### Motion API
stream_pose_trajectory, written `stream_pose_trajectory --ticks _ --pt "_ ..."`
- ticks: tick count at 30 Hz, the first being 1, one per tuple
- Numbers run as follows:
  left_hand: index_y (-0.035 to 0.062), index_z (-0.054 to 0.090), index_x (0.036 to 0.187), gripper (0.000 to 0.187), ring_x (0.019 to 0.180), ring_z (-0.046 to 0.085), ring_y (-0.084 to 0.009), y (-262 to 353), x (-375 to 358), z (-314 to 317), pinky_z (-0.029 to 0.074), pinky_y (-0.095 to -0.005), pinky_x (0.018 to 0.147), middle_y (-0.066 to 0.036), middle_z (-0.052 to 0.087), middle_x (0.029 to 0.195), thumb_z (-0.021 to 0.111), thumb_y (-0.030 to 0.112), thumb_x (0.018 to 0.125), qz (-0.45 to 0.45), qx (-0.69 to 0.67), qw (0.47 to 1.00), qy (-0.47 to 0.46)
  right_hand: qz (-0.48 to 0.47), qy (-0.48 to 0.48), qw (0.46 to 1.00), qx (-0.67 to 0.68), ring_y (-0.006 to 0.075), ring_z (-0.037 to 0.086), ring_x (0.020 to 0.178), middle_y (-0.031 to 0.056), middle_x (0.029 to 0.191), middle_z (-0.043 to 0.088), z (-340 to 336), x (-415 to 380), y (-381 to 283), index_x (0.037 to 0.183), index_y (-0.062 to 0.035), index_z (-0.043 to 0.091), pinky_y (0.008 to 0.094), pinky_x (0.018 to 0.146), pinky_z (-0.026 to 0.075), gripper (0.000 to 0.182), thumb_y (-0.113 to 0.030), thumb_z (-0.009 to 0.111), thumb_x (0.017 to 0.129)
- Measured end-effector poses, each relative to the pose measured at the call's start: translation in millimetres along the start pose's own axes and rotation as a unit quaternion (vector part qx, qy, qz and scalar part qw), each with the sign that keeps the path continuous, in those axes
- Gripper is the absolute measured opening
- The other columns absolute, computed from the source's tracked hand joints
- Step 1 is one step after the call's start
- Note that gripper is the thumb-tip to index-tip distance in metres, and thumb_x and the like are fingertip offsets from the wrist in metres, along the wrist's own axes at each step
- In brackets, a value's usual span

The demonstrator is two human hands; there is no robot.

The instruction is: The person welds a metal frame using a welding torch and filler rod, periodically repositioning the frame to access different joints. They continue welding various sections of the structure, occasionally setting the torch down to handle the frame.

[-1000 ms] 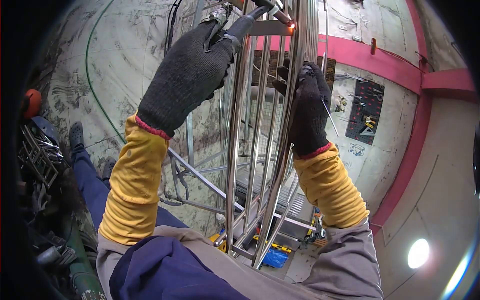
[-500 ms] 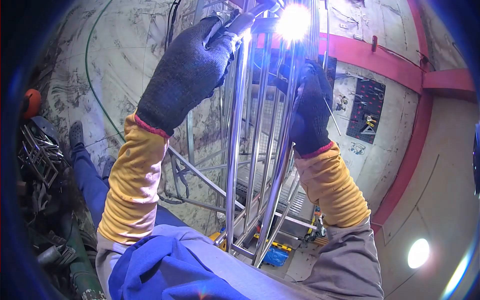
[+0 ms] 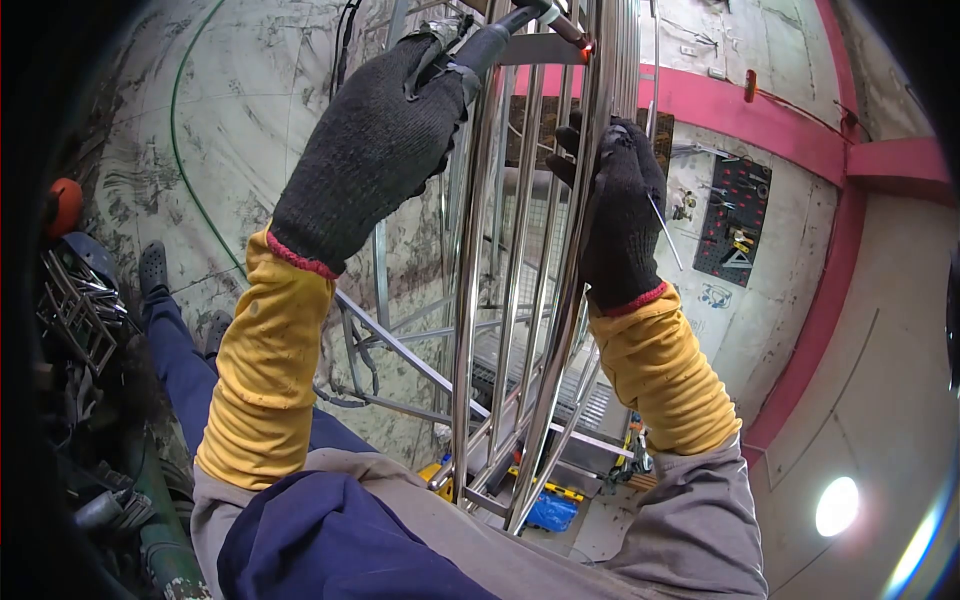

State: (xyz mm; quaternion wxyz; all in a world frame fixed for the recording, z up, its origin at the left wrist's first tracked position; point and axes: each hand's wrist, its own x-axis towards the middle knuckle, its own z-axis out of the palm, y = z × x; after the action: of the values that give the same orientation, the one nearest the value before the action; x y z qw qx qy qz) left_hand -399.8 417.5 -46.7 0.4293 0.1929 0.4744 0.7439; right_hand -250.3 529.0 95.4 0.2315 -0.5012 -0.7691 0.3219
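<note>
Left hand (image 3: pixel 375 150) clenched around torch (image 3: pixel 500 35), tip glowing against steel frame (image 3: pixel 480 300). Right hand (image 3: pixel 618 225) gripping frame bar, pinching thin rod (image 3: pixel 664 232).

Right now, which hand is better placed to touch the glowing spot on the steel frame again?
Left, probably. The left hand holds the torch, whose tip sits right at the glowing spot. The right hand is lower on the steel frame, gripping a thin rod.
</note>
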Motion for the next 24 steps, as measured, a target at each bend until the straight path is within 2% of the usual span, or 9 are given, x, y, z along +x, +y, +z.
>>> stream_pose_trajectory --ticks 2,4,10,12,13,17,20,22,24 --pt "-0.0001 0.068 0.128 0.036 0.060 0.065 -0.0173 -3.9 3.2 1.8 0.055 -0.0374 0.060 -0.009 0.065 0.073 0.058 0.029 0.109 0.046 0.002 0.999 0.014 -0.098 -0.062 0.992 -0.049 0.0132 0.068 0.082 0.0030 0.097 0.064 -12.8 5.5 17.2 0.125 -0.0062 0.067 0.0394 0.085 0.067 0.029 -0.029 0.054 0.113" --pt "0.0014 0.067 0.135 0.039 0.065 0.067 -0.0189 2.1 2.3 -0.7 0.055 -0.0387 0.066 -0.011 0.067 0.077 0.059 0.028 0.108 0.022 0.007 1.000 0.002 -0.071 -0.052 0.996 -0.001 0.0099 0.065 0.077 -0.0004 0.090 0.061 -7.0 4.7 16.6 0.124 -0.0081 0.067 0.0392 0.085 0.067 0.027 -0.029 0.056 0.112" --pt "0.0002 0.069 0.123 0.035 0.061 0.065 -0.0189 0.7 2.0 -0.3 0.055 -0.0392 0.062 -0.010 0.064 0.073 0.059 0.031 0.108 0.016 -0.003 1.000 0.003 -0.079 -0.024 0.995 -0.052 0.0123 0.067 0.080 0.0018 0.095 0.062 -1.7 1.2 5.1 0.123 -0.0062 0.067 0.0383 0.083 0.066 0.027 -0.028 0.055 0.112" --pt "0.0000 0.068 0.114 0.034 0.058 0.064 -0.0184 5.1 -1.5 -0.6 0.053 -0.0392 0.057 -0.010 0.062 0.070 0.059 0.032 0.108 -0.017 0.005 1.000 0.004 -0.004 -0.004 1.000 -0.008 0.0160 0.069 0.085 0.0054 0.100 0.064 2.3 1.6 -2.1 0.126 -0.0038 0.065 0.0373 0.082 0.065 0.030 -0.027 0.052 0.113" --pt "-0.0001 0.067 0.110 0.034 0.056 0.063 -0.0174 -2.9 0.9 1.5 0.052 -0.0382 0.054 -0.009 0.061 0.069 0.059 0.033 0.108 0.032 0.005 0.999 0.020 -0.004 -0.006 1.000 -0.005 0.0188 0.069 0.087 0.0077 0.103 0.064 2.7 0.2 -3.4 0.126 -0.0021 0.065 0.0369 0.082 0.064 0.030 -0.026 0.051 0.114" --pt "-0.0006 0.066 0.108 0.034 0.057 0.063 -0.0181 -2.3 -0.8 0.9 0.053 -0.0383 0.055 -0.009 0.061 0.069 0.059 0.033 0.108 0.024 -0.010 1.000 0.010 0.002 -0.004 1.000 -0.003 0.0193 0.070 0.087 0.0084 0.103 0.065 4.3 -0.8 -5.4 0.124 -0.0022 0.065 0.0374 0.082 0.065 0.030 -0.027 0.051 0.114" --pt "-0.0010 0.068 0.116 0.035 0.057 0.064 -0.0189 -0.9 0.4 1.5 0.053 -0.0388 0.055 -0.009 0.063 0.070 0.059 0.032 0.108 0.006 -0.016 1.000 0.001 0.005 0.000 1.000 0.005 0.0185 0.070 0.087 0.0074 0.105 0.066 0.5 0.7 -0.6 0.124 -0.0043 0.065 0.0373 0.081 0.065 0.031 -0.030 0.052 0.113" --pt "0.0002 0.069 0.127 0.037 0.057 0.064 -0.0179 -1.8 1.6 2.8 0.052 -0.0373 0.056 -0.008 0.064 0.071 0.060 0.031 0.109 0.039 -0.005 0.999 0.010 -0.055 -0.058 0.995 -0.055 0.0166 0.070 0.087 0.0046 0.103 0.067 -6.9 1.0 4.5 0.124 -0.0071 0.067 0.0355 0.079 0.064 0.032 -0.034 0.055 0.112" --pt "0.0003 0.069 0.129 0.037 0.057 0.063 -0.0167 3.7 -0.6 1.2 0.052 -0.0362 0.056 -0.008 0.063 0.071 0.060 0.030 0.109 0.019 -0.017 1.000 0.004 -0.080 -0.053 0.993 -0.069 0.0161 0.070 0.087 0.0038 0.101 0.066 -8.9 0.4 9.5 0.123 -0.0073 0.067 0.0352 0.078 0.064 0.031 -0.034 0.056 0.111"
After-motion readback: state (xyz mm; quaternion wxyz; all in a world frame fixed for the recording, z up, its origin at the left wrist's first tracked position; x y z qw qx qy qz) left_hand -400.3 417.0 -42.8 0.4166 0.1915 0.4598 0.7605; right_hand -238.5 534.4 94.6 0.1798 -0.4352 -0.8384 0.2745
